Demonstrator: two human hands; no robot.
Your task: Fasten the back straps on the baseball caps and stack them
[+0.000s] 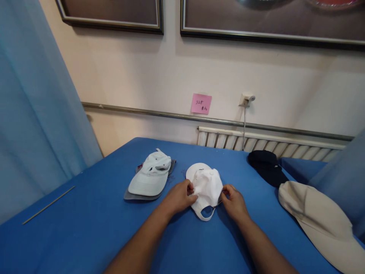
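A white cap (205,186) lies on the blue table (85,220), its brim pointing away from me and its back strap toward me. My left hand (179,196) pinches the cap's left side. My right hand (234,201) grips its right side near the strap. Both forearms reach in from the bottom edge.
A stack of caps, white on grey (150,177), sits to the left. A black cap (266,165) and a beige cap (319,220) lie at the right. A thin stick (48,204) rests far left. A curtain (31,114) hangs at the left; a radiator (270,142) and a pink note (201,104) are on the wall.
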